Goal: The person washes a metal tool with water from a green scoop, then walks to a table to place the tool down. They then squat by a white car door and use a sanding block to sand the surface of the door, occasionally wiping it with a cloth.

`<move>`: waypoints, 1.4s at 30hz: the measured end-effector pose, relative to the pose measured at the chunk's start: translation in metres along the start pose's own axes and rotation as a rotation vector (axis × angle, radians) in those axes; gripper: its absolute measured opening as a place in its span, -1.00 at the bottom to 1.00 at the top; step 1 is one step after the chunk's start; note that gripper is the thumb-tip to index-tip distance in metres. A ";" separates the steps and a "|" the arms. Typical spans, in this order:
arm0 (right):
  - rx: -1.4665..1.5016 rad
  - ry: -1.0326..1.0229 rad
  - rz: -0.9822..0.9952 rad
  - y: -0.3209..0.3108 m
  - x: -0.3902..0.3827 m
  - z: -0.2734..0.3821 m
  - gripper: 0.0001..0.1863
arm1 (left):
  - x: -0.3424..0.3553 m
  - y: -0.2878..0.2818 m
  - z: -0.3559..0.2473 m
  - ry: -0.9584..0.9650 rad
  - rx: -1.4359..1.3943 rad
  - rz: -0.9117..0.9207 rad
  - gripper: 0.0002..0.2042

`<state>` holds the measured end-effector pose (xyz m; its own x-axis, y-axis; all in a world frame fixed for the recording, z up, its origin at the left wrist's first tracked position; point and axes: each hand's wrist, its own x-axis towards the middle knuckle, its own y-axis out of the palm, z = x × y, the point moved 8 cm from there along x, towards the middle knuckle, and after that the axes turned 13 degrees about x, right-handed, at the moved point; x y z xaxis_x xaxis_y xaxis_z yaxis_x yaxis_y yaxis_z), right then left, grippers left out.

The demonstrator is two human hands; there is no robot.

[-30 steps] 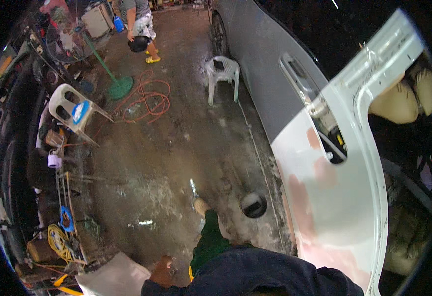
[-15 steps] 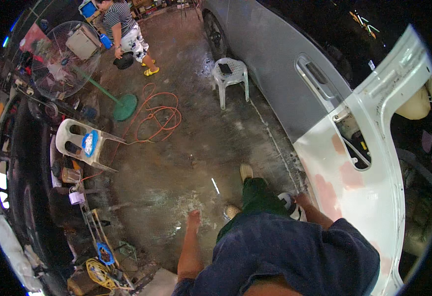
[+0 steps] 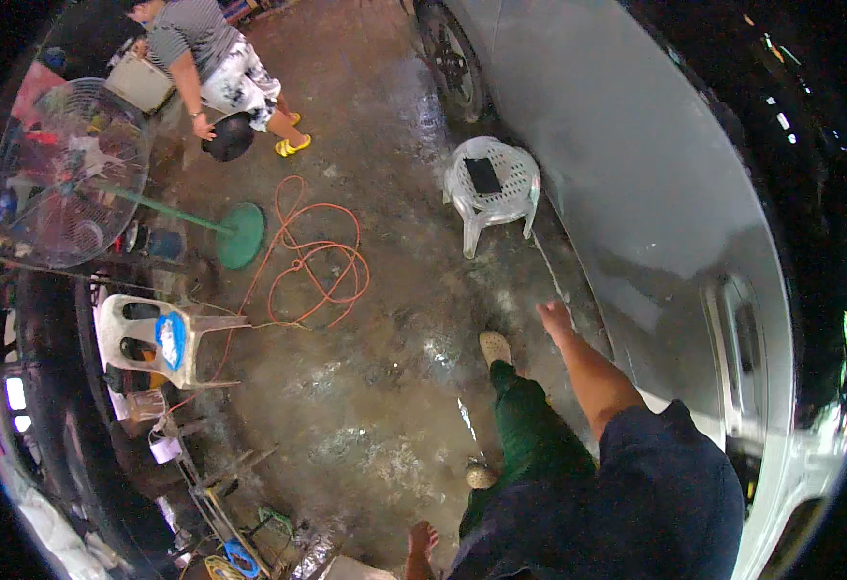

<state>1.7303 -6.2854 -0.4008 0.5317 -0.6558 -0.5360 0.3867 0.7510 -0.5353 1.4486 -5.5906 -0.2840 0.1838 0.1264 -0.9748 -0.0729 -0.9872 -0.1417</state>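
Note:
My right hand [image 3: 553,320] is stretched forward over the wet floor, beside the lower edge of the grey car side panel [image 3: 636,145]. Its fingers look curled, and I see nothing in them. My left hand [image 3: 423,539] hangs low near the bottom edge with its fingers bent and nothing visible in them. Ahead of the right hand stands a white plastic stool [image 3: 512,174] with a flat black object [image 3: 482,176] on its seat. My feet are in beige clogs [image 3: 495,348], one ahead of the other.
An orange hose or cord [image 3: 354,253] lies coiled on the floor. Left of it are a fan on a green base [image 3: 241,236] and a tipped white plastic chair [image 3: 188,329] bearing a blue-and-white item. Beyond, a person [image 3: 213,72] in yellow sandals holds a round black object.
I have moved forward along the car; the stool and wheel appear nearer. My right arm has swung forward, and my left hand is lower in view. The white fender has mostly passed out of view.

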 end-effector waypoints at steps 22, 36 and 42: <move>-0.053 -0.054 -0.229 0.066 0.423 0.239 -0.29 | 0.011 0.145 -0.148 -0.230 0.100 -0.107 -0.53; 0.603 -0.061 0.187 0.110 0.422 0.259 -0.33 | 0.049 0.180 -0.153 -0.224 0.218 -0.101 -0.54; 0.968 -0.007 0.267 0.118 0.294 0.293 -0.44 | 0.070 0.178 -0.235 0.237 0.677 -0.202 -0.56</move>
<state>2.1531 -6.3667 -0.4304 0.6940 -0.4586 -0.5550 0.6987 0.6150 0.3654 1.6787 -5.7803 -0.3371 0.4582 0.1987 -0.8663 -0.5897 -0.6613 -0.4636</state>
